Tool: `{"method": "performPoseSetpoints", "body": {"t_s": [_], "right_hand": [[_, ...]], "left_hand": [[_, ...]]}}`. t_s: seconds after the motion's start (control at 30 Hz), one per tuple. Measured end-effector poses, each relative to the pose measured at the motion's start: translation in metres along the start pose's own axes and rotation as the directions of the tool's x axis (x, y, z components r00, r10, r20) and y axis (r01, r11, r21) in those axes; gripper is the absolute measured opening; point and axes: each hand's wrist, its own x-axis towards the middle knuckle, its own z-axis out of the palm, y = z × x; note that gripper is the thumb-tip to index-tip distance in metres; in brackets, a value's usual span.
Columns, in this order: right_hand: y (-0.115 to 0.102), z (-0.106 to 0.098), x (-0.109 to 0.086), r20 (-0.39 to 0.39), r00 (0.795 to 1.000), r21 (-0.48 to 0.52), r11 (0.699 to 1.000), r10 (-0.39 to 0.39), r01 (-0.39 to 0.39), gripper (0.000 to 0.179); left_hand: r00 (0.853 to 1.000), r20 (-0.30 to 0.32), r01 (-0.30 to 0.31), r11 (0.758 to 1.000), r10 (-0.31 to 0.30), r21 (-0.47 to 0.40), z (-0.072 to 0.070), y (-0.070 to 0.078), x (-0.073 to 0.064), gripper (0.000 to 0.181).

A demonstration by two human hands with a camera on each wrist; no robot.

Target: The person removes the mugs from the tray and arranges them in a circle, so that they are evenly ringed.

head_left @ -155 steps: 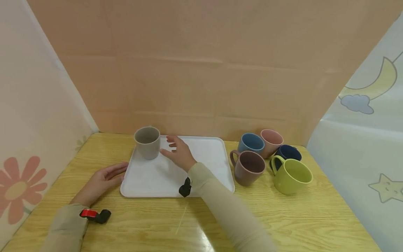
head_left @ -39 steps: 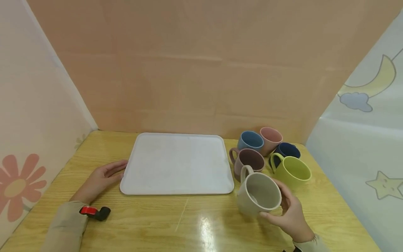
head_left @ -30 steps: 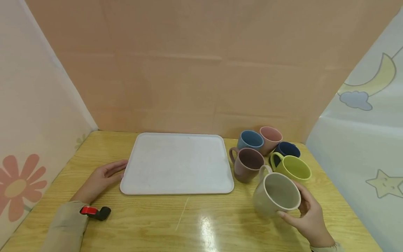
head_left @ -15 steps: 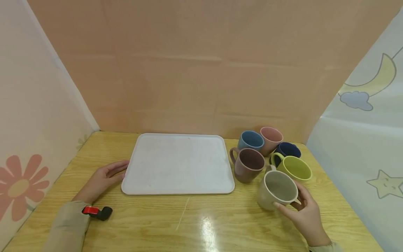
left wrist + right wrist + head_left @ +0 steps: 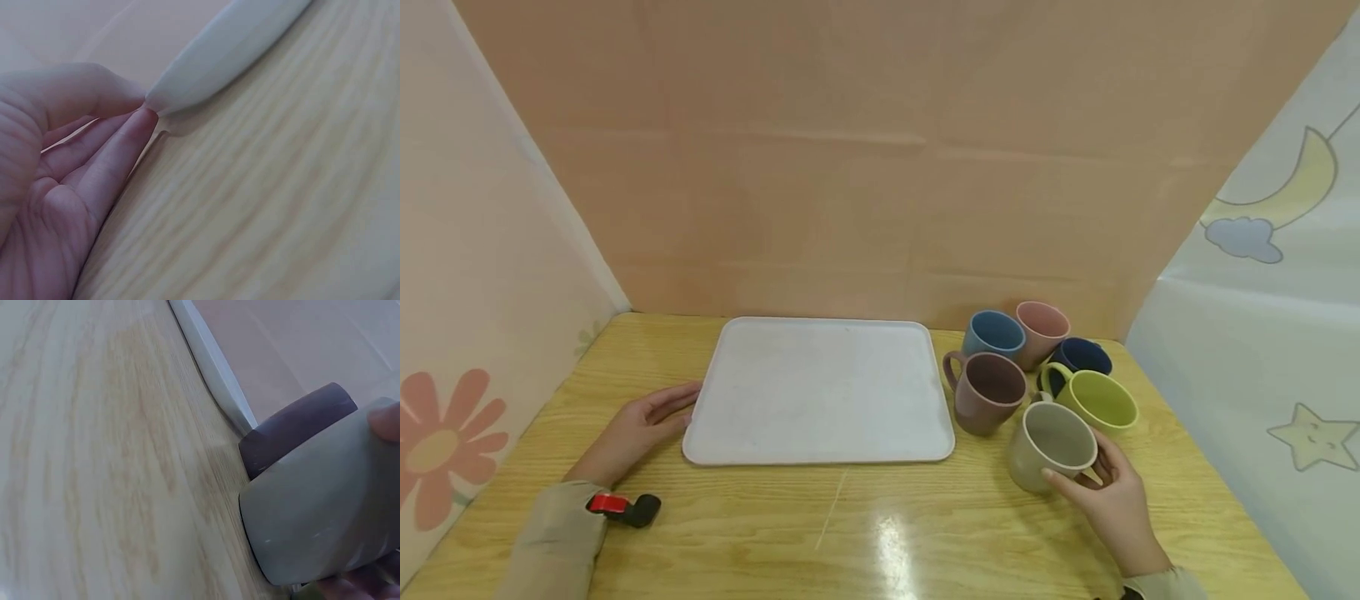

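Observation:
My right hand (image 5: pixel 1112 496) grips a beige mug (image 5: pixel 1033 458) on its right side, thumb at the rim and fingers behind the wall. The mug stands upright on the wooden table, its handle toward the back. In the right wrist view the mug (image 5: pixel 312 506) has its base at the tabletop, beside a mauve mug (image 5: pixel 300 428). My left hand (image 5: pixel 636 433) lies at the left side of a white tray (image 5: pixel 820 392). Its extended fingers touch the tray edge; the left wrist view shows fingertips (image 5: pixel 147 119) against the tray rim (image 5: pixel 219 56).
Behind the beige mug stand a mauve mug (image 5: pixel 981 404), a blue mug (image 5: pixel 985 346), a pink mug (image 5: pixel 1045 333), a navy mug (image 5: pixel 1078 354) and a yellow-green mug (image 5: pixel 1097 408). A tan backdrop (image 5: pixel 850 167) rises behind the table, with printed side walls left and right.
The beige mug was on the tray's back left; my right hand has carried it right and lowered it onto the table before the other mugs. My left hand stays at the tray edge.

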Motion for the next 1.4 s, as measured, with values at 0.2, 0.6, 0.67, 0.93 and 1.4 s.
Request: {"method": "performPoseSetpoints", "body": {"t_s": [0.2, 0.6, 0.67, 0.93, 1.4], "right_hand": [[-0.003, 0.000, 0.002, 0.043, 0.999, -0.011, 1.000, 0.027, -0.026, 0.079], [-0.011, 0.001, 0.010, 0.118, 0.989, -0.128, 0.989, 0.094, -0.079, 0.079], [-0.012, 0.000, 0.012, 0.133, 0.983, -0.202, 0.974, 0.128, -0.099, 0.077], [-0.033, -0.008, 0.007, 0.130, 0.987, -0.355, 0.934, 0.091, -0.040, 0.081], [-0.105, 0.036, 0.055, 0.141, 0.882, -0.359, 0.806, -0.451, 0.470, 0.051]], "left_hand": [[1.000, -0.001, -0.005, 1.000, 0.005, 0.004, -0.001, 0.001, 0.001, 0.056], [1.000, 0.004, 0.013, 1.000, -0.013, -0.002, -0.001, 0.002, 0.006, 0.058], [1.000, 0.002, 0.013, 1.000, -0.013, 0.002, -0.001, 0.002, 0.007, 0.059], [1.000, -0.013, 0.012, 1.000, -0.012, 0.015, 0.001, 0.000, 0.012, 0.058], [0.994, -0.020, -0.091, 0.892, 0.111, 0.443, -0.002, 0.093, 0.037, 0.048]]}}
